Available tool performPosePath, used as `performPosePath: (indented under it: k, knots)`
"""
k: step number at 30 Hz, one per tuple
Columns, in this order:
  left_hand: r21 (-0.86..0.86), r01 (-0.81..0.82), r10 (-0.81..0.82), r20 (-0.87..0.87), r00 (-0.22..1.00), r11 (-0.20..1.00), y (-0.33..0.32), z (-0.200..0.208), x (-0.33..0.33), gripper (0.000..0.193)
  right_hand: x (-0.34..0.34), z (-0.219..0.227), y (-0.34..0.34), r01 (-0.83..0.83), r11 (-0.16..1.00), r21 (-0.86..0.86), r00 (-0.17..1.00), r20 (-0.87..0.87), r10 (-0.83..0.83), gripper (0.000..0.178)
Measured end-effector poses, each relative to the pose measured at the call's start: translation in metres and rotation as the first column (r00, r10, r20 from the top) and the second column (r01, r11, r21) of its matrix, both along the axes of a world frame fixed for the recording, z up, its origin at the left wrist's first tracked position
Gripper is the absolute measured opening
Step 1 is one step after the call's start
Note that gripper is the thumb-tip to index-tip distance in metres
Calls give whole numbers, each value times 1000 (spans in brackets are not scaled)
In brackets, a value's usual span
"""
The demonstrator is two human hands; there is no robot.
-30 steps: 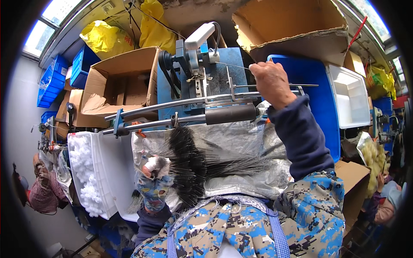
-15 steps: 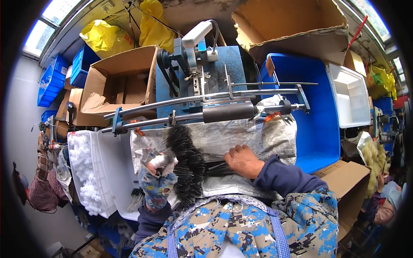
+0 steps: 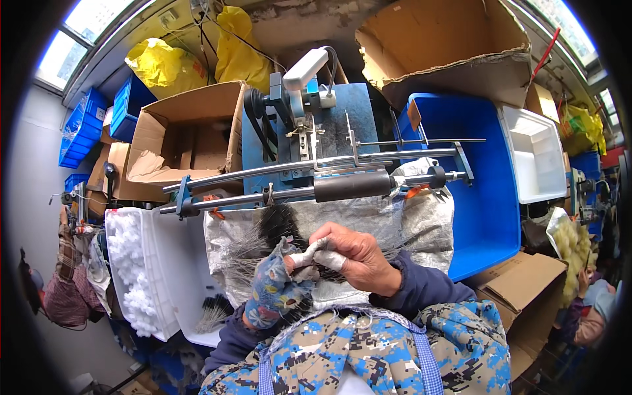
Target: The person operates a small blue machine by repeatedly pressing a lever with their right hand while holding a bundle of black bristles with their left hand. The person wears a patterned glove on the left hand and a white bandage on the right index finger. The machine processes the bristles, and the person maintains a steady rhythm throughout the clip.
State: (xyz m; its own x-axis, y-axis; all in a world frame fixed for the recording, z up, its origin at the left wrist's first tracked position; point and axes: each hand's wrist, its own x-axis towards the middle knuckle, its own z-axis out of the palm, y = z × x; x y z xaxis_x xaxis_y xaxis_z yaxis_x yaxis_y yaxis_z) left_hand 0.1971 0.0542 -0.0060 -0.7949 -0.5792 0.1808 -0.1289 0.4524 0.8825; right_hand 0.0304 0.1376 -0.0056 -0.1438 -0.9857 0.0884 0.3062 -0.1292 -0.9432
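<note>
In front of my lap my two hands meet with fingers pinched together. My left hand (image 3: 304, 261) has white wrapping on its fingers and a blue patterned cover over the wrist. My right hand (image 3: 362, 258) is bare at the back and closes against the left fingertips; whatever lies between them is too small or hidden. Under and behind the hands, a pile of thin wire brushes with black bristles (image 3: 277, 225) and pale wire stems rests on a silvery-white woven sheet (image 3: 355, 216). My hands cover part of the pile.
A blue-based machine (image 3: 352, 118) with steel rails and a black roller (image 3: 352, 185) stands just beyond the sheet. White tufts fill a white bin (image 3: 155, 263) at left. A large blue bin (image 3: 484, 197) and cardboard boxes (image 3: 520, 283) stand at right. Other people sit at both sides.
My right hand has moved left and closed against my left hand, which has moved right and slightly up. The black brushes are more covered by my hands now. The view has shifted slightly.
</note>
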Motion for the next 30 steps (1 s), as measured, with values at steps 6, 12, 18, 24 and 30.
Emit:
performPosePath:
  k: [6, 12, 18, 24, 30]
  knots:
    - [-539, 3, 294, 464, 836, 842, -48, -33, 50, 45, -85, 41, -25, 242, 969, -53, 936, -251, -247, 15]
    - [-581, 101, 302, 554, 776, 807, -65, -66, 53, 47, -114, -17, -122, 319, 943, -95, -211, -977, -28, 13]
    - [-450, 13, 175, 373, 911, 893, -69, -58, 59, 27, -123, -50, -146, 355, 921, -161, -192, -977, -96, 13]
    - [-627, -128, 236, 91, 967, 768, -55, -46, 40, 33, -122, -48, -146, 294, 943, -156, -202, -974, -98, 10]
    - [-534, -18, 118, 153, 981, 845, -41, -18, 33, 42, -122, -48, -146, 293, 945, -147, -223, -971, -82, 11]
